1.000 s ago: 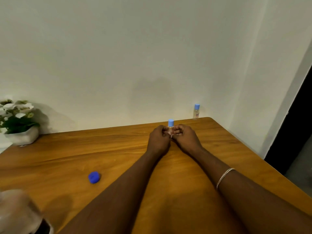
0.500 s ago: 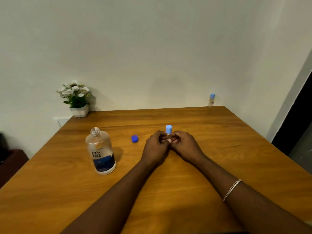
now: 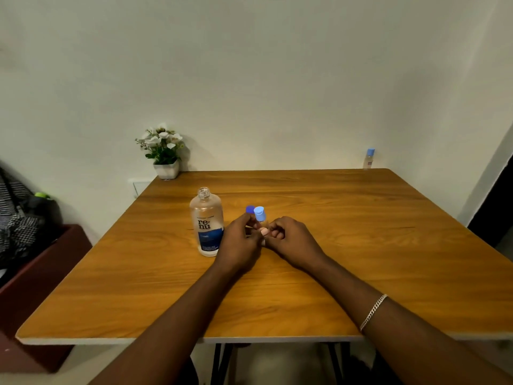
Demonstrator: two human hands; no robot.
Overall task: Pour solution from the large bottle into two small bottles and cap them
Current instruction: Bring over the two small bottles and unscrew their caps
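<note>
Both grips are clamped on one small bottle (image 3: 262,225) mid-counter (image 3: 361,245): the left hand (image 3: 244,241) and right hand (image 3: 293,241) pinch its body. Its light blue cap (image 3: 259,213) is on, maybe not seated. The large bottle (image 3: 206,223) stands open just left, with its dark blue cap (image 3: 249,208) loose behind. The second small bottle (image 3: 368,158) is capped at the far right corner. The task looks nearly done, though fill levels can't be told.

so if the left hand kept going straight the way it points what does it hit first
It grips the small bottle; pushed on past that, the left hand would probably meet the dark blue cap lying just beyond its fingers, though depth is hard to judge.
</note>
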